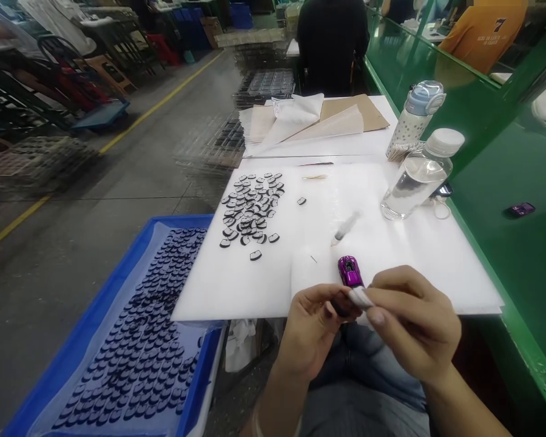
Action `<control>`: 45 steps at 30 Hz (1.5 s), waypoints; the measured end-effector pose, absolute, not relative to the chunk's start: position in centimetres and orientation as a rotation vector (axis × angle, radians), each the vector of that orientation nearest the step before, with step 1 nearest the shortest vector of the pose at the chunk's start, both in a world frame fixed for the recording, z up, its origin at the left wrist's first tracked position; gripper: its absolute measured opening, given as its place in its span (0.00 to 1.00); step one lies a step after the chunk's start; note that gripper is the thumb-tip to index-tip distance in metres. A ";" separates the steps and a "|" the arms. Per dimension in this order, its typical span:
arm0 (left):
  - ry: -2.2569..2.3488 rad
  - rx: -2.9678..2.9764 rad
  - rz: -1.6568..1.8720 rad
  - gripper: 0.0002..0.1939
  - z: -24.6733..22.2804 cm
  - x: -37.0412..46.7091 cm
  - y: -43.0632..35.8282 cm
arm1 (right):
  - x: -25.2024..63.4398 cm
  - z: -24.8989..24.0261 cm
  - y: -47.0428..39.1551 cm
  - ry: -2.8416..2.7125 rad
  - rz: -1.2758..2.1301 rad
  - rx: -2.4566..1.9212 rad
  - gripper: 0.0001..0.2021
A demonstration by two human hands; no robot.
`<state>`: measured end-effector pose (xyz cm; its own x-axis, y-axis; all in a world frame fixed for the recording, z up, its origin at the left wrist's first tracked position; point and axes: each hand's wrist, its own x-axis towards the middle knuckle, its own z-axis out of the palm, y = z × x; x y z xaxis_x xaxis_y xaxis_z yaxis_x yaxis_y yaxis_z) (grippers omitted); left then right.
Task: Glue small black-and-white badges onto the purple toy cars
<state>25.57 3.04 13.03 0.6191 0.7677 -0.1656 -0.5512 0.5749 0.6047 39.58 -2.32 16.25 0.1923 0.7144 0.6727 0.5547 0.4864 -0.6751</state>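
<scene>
Near the table's front edge, my left hand [312, 328] pinches a small dark piece [344, 303]. Just to its right, the thumb and fingers of my right hand [414, 318] close on a white cloth or tissue [360, 297], which touches the dark piece. A purple toy car [349, 271] sits on the white tabletop [264, 291] right behind the fingers. Many small dark pieces with pale tops [252, 209] lie spread over the left part of the table. A syringe-like tube [344, 229] rests beyond the car.
A blue tray [95, 291] of dark pieces stands low at the left. A clear bottle [416, 176] and a dotted bottle [414, 118] stand at the right rear. Paper sheets [318, 118] lie at the back. A person in black [332, 45] sits ahead.
</scene>
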 end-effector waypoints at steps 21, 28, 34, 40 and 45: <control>0.544 0.562 0.814 0.17 13.1 25.9 2.7 | 40.2 18.6 -4.4 -1.803 -0.159 -1.469 0.05; 0.561 0.592 0.815 0.13 13.1 25.7 2.8 | 39.8 17.9 -3.3 -1.886 -0.188 -1.268 0.08; 0.547 0.597 0.808 0.18 13.2 25.8 2.8 | 40.7 18.5 -4.2 -1.854 -0.183 -1.357 0.08; 0.531 0.609 0.800 0.14 13.2 25.8 2.7 | 39.6 17.7 -3.0 -1.808 -0.014 -1.276 0.08; 0.552 0.587 0.814 0.15 13.1 25.8 2.7 | 39.8 18.8 -4.0 -1.787 0.171 -1.276 0.09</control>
<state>25.77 2.65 13.12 0.5671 0.7921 -0.2258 -0.5020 0.5497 0.6677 39.83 -4.00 18.76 -0.0566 0.8101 0.5836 0.6848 0.4568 -0.5677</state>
